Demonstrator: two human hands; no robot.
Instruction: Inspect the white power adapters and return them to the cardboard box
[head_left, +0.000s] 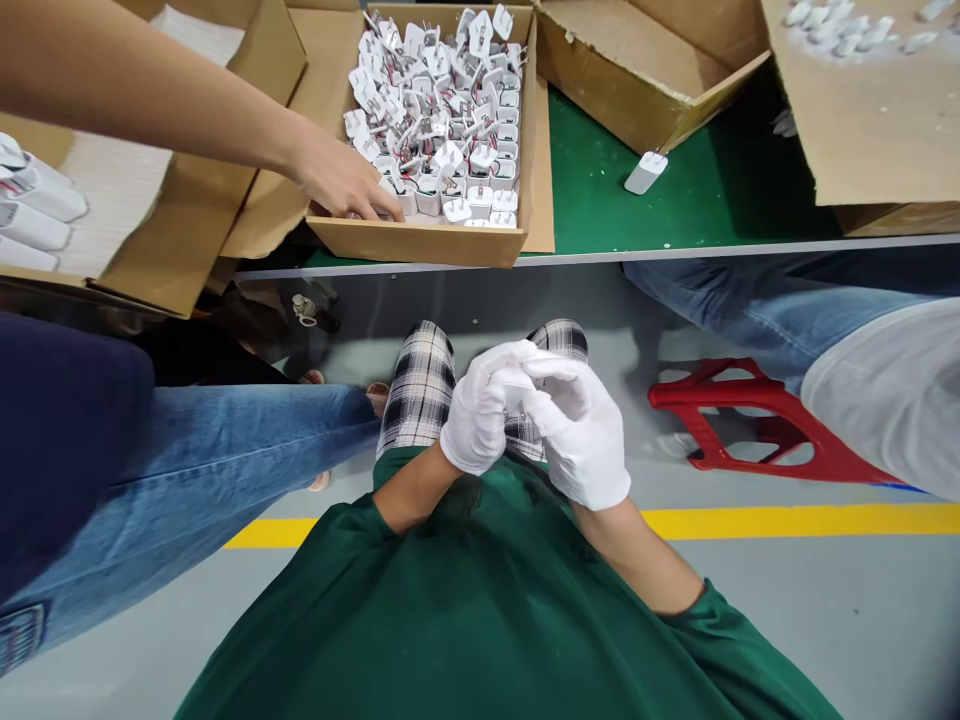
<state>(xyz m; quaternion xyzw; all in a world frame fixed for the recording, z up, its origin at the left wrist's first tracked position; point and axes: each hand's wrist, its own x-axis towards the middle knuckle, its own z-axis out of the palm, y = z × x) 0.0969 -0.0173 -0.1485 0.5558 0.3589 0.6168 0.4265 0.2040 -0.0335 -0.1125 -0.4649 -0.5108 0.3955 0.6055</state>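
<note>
Both my hands wear white gloves and meet above my lap. My left hand (478, 412) is closed on a small white plug charger (514, 392), mostly covered by the fingers. My right hand (583, 432) grips the same charger from the other side, its thumb and fingertips pressed together on it. Beyond my knees, a cardboard box (420, 243) on the bench holds many white plug chargers (442, 110), some with pins up and red wires showing. A co-worker's bare hand (349, 180) reaches into the box's near left corner.
One white charger (646, 173) lies on the green bench top (592, 215). An open carton (637, 85) stands behind it, and a cardboard sheet (870, 130) with small white parts is at right. Another carton (161, 230) is at left. Seated people flank me; a red stool (780, 420) is at right.
</note>
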